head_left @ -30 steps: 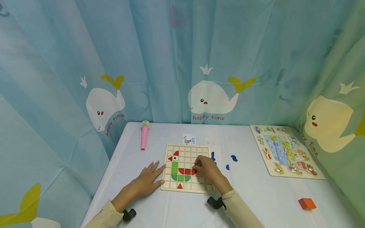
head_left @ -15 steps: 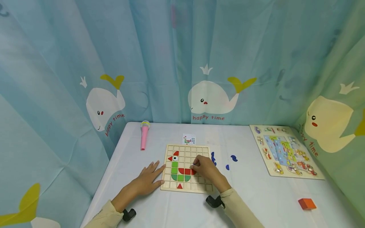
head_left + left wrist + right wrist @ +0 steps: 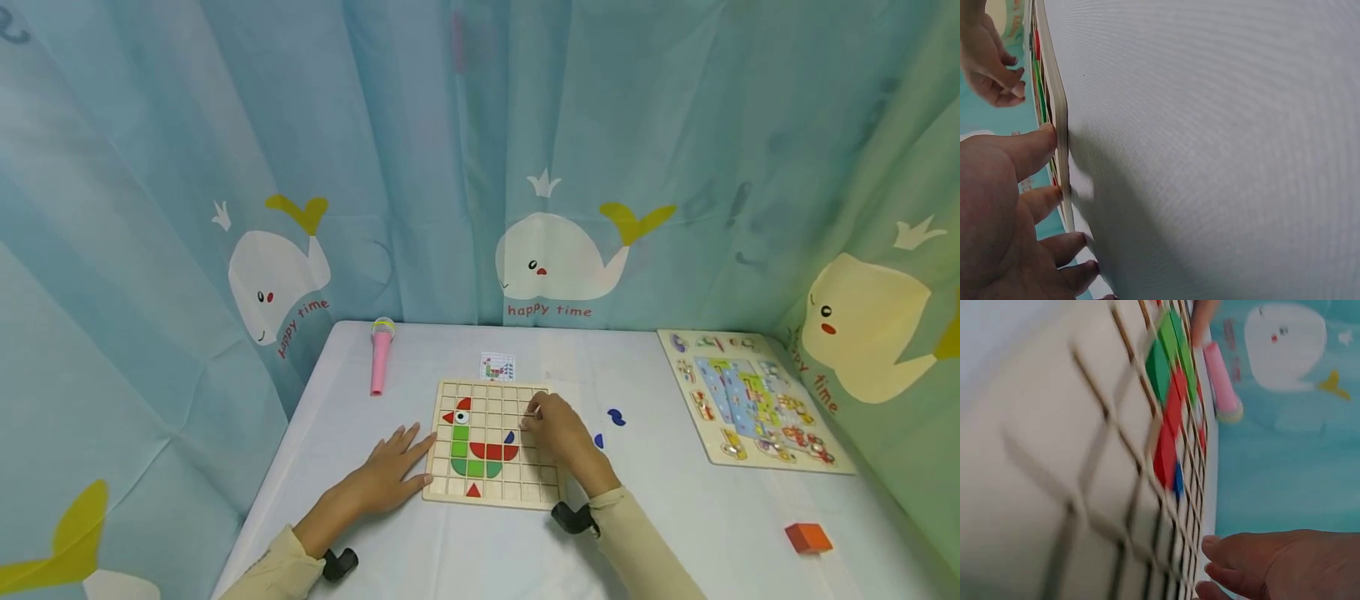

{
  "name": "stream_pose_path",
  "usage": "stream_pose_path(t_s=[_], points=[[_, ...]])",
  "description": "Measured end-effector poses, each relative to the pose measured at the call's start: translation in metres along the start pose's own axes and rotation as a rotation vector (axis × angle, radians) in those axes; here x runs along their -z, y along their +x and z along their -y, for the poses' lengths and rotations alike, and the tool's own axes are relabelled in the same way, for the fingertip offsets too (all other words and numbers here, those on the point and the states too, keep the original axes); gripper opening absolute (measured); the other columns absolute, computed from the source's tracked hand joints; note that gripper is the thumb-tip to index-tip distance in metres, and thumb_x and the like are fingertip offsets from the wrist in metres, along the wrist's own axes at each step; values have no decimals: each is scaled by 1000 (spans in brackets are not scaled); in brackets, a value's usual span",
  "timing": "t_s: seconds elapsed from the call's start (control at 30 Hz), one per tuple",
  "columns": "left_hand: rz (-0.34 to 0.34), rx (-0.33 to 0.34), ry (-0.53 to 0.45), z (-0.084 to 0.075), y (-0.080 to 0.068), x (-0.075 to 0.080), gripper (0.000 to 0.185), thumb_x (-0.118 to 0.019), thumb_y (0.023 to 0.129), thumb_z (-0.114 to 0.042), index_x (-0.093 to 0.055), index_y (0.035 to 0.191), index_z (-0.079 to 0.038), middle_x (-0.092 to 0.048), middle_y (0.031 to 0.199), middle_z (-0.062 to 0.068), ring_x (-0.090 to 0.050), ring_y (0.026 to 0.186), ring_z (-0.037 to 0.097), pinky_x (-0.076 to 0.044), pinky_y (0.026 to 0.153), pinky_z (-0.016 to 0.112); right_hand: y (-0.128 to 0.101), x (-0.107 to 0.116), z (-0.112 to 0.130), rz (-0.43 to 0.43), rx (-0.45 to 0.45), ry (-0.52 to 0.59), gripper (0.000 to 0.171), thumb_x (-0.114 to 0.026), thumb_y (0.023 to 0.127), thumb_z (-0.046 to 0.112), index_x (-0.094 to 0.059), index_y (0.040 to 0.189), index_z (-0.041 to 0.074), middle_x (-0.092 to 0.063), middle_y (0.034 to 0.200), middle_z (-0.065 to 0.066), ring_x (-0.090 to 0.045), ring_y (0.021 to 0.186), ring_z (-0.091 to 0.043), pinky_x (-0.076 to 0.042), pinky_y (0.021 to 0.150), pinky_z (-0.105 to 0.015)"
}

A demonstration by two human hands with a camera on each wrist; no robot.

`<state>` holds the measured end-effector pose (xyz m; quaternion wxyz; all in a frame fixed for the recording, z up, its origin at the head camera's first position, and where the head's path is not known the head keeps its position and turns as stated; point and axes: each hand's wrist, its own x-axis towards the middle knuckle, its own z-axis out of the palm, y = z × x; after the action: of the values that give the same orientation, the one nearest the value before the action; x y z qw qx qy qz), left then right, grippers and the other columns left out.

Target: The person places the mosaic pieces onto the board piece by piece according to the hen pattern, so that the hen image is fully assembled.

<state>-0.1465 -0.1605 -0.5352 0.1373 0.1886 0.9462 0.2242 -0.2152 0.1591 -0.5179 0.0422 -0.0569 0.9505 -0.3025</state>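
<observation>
A square wooden grid board lies on the table, with red, green and white pieces set in a bird shape. One blue piece sits in a cell just above the red row. My left hand rests beside the board with its fingers spread; in the left wrist view, thumb and fingertips touch the board's edge. Over the board's right side, my right hand hovers with loosely bent fingers, and in the right wrist view nothing shows between them.
Loose blue pieces lie right of the board. A small pattern card is behind it. A pink toy microphone lies at the back left, a picture puzzle board at the right, and an orange block near the front right.
My right hand has let go of the blue piece and moved right and slightly back, uncovering that piece on the board. It now covers the nearest loose blue pieces. My left hand stays put.
</observation>
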Motion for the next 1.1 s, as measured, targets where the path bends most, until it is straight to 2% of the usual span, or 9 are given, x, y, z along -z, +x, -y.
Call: stream_pose_path(t_s=[0.13,0.27,0.4,0.53,0.73,0.83,0.97,1.1], points=[[4,4,-5,-1,-1,1,65,-59,108,-42,-38,165,-20,-26,173,17,-19,161,44,-19,127,67,11,20,-20,-46,-60,-96,28,-71,101,17,-63,118,-5,-62,107,-22,-60,84,-29,-54,73,-46],[8,2,8,2,0,-1,65,-58,108,-44,-38,166,-20,-26,174,16,-19,161,44,-19,127,66,19,31,-36,-2,-117,-159,33,-68,104,20,-59,122,-6,-60,114,-26,-60,88,-32,-54,78,-51],[7,-1,7,2,0,-1,65,-58,108,-45,-38,166,-21,-26,174,16,-19,161,43,-19,127,66,24,33,-44,49,-85,-124,26,-66,105,17,-61,124,-2,-59,112,-22,-60,87,-28,-53,75,-46],[-4,-14,-8,3,1,-2,66,-59,108,-45,-38,166,-20,-25,174,17,-18,161,45,-18,126,68,28,34,-47,61,-39,-70,18,-66,104,10,-65,119,-1,-61,105,-19,-61,81,-24,-53,69,-39],[-51,-74,-38,12,3,-8,67,-54,108,-51,-36,166,-22,-27,172,22,-19,159,50,-18,123,74,29,32,-46,28,-14,-71,9,-66,102,3,-63,108,-2,-62,99,-17,-60,84,-25,-53,71,-40],[-64,-87,-42,13,3,-10,67,-51,109,-53,-35,167,-24,-26,172,22,-18,158,51,-17,122,75,30,31,-47,5,-27,-60,12,-66,102,2,-62,112,-5,-64,102,-20,-62,86,-28,-54,72,-41],[-36,-51,-36,6,1,-3,66,-57,108,-45,-37,166,-19,-26,173,21,-18,160,49,-17,124,72,31,30,-48,-2,-70,-58,25,-64,103,4,-60,124,-9,-64,112,-27,-65,94,-33,-57,77,-45],[-12,-17,-15,2,1,-1,66,-60,107,-42,-39,165,-19,-26,173,19,-18,160,46,-18,126,70,32,31,-49,0,-74,-66,21,-66,102,4,-62,119,-9,-63,110,-25,-64,95,-33,-56,81,-46]])
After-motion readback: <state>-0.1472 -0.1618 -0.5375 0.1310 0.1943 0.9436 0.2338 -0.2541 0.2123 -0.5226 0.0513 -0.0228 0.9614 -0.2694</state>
